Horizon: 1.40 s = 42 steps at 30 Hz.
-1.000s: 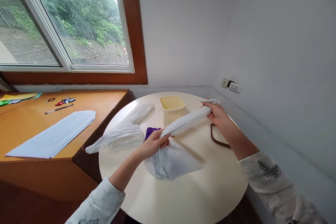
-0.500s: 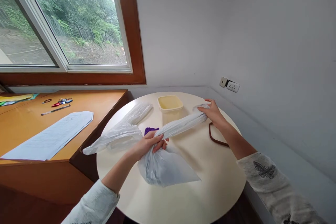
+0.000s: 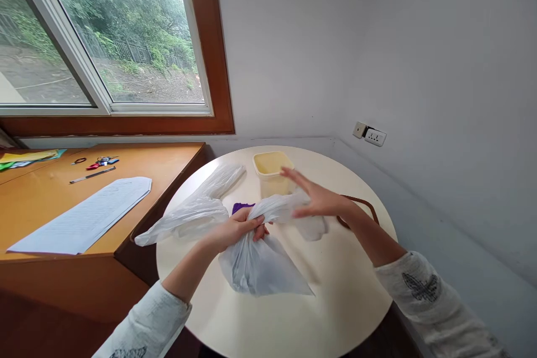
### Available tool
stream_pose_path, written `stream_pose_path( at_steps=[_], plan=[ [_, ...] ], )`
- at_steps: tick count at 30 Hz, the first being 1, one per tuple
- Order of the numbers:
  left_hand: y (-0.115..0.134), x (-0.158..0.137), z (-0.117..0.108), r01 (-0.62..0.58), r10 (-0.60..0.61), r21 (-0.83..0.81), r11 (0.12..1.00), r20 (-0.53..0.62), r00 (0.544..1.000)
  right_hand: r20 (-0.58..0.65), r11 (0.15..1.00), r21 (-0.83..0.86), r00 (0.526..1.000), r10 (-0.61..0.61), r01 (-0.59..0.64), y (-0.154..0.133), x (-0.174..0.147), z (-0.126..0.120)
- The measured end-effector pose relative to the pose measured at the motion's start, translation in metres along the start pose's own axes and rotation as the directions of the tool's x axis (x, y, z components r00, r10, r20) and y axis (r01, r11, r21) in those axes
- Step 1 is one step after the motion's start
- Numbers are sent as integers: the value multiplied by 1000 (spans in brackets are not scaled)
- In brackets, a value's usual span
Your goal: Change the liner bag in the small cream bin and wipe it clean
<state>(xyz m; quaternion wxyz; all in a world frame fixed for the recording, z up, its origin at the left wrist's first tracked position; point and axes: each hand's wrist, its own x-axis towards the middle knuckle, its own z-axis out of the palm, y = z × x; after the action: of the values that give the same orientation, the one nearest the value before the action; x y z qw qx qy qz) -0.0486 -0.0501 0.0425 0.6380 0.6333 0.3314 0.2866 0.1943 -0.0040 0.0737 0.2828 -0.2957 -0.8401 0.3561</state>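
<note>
Our left fingers [image 3: 255, 222] are wrapped tight around the gathered neck of a white plastic bag [image 3: 262, 265], the left hand [image 3: 239, 228] clamped on it just above the round table [image 3: 335, 291]. Our right hand [image 3: 316, 200] is blurred, its fingers spread apart and flat against the bag's twisted upper length, which bends and droops beneath the palm; we cannot tell whether it truly grips the plastic.

The bag is thin, translucent and crinkled, its body fanning out in a soft wedge on the cream tabletop below our left fist. A second white bag [image 3: 195, 210] of the same filmy plastic lies slack just to the left, so we count two bags. Between them peeks one scrap of purple material [image 3: 241, 207]. Behind stands one pale yellow, square-cornered plastic tub [image 3: 272, 168], smooth and matte. One thin brown loop [image 3: 364, 204] curves behind our right wrist.

On the orange wooden desk [image 3: 50, 201] to the left lies one long white printed sheet [image 3: 84, 217] and one pen [image 3: 92, 174].
</note>
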Motion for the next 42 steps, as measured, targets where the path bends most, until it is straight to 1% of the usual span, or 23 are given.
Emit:
stream_pose_path(
  at_steps=[1,2,3,4,6,8,11,14,16,18,20,22,24,27,30,31,32,34,36,38,40,42],
  plan=[
    [2,0,0,13,-13,15,1000,17,1000,103,998,-69,995,11,-4,-2,0,8],
    [4,-1,0,18,-19,23,1000,36,999,171,992,-122,985,26,-5,-2,1,16],
    [6,-1,0,17,-18,21,1000,50,999,207,987,-159,977,43,-10,-2,1,25],
    [8,-2,0,14,-14,13,1000,58,998,223,983,-182,973,59,-18,-1,2,33],
    [12,-3,1,5,-5,-5,1000,47,999,217,980,-193,972,85,-43,2,3,46],
    [14,-5,1,3,-3,-8,1000,15,1000,191,982,-151,971,145,-117,5,3,50],
    [16,-9,1,2,-2,-4,1000,-37,999,156,964,-81,952,263,-253,11,3,38],
    [16,-12,-1,-22,23,6,1000,-69,997,138,944,-78,935,328,-320,13,1,17],
    [17,-13,-4,-55,58,58,997,-47,997,145,932,-81,920,363,-354,10,-1,5],
    [20,-13,-8,-80,75,193,978,31,997,154,918,-82,905,396,-388,5,-4,-5],
    [27,-14,-10,-91,54,377,922,108,993,152,901,-84,888,434,-426,-1,-8,-13],
    [33,-14,-11,-81,22,545,835,115,993,157,880,-88,866,474,-466,-6,-11,-19],
    [38,-13,-11,-47,12,670,741,57,998,183,868,-88,849,496,-488,-10,-14,-25],
    [38,-9,-11,-29,85,809,587,-26,996,256,864,-43,830,495,-502,-18,-18,-26],
    [32,-2,-12,15,189,904,427,-106,976,318,858,97,833,454,-504,-27,-21,-18],
    [29,0,-12,45,213,916,398,-140,967,340,852,161,838,427,-499,-30,-23,-13],
    [27,2,-12,70,236,919,389,-173,956,365,841,231,844,392,-490,-31,-24,-8],
    [22,6,-11,81,276,907,414,-210,938,430,797,369,848,310,-478,-32,-26,7],
    [17,11,-11,58,302,883,466,-220,927,496,724,493,840,222,-482,-31,-28,27],
    [12,15,-9,32,321,834,551,-247,914,550,630,594,824,136,-501,-28,-29,51],
    [10,20,-5,13,334,749,662,-310,890,579,530,678,814,42,-509,-24,-29,78],
    [12,22,1,-17,337,655,755,-366,867,553,446,752,833,-26,-485,-20,-26,105]
  ],
)
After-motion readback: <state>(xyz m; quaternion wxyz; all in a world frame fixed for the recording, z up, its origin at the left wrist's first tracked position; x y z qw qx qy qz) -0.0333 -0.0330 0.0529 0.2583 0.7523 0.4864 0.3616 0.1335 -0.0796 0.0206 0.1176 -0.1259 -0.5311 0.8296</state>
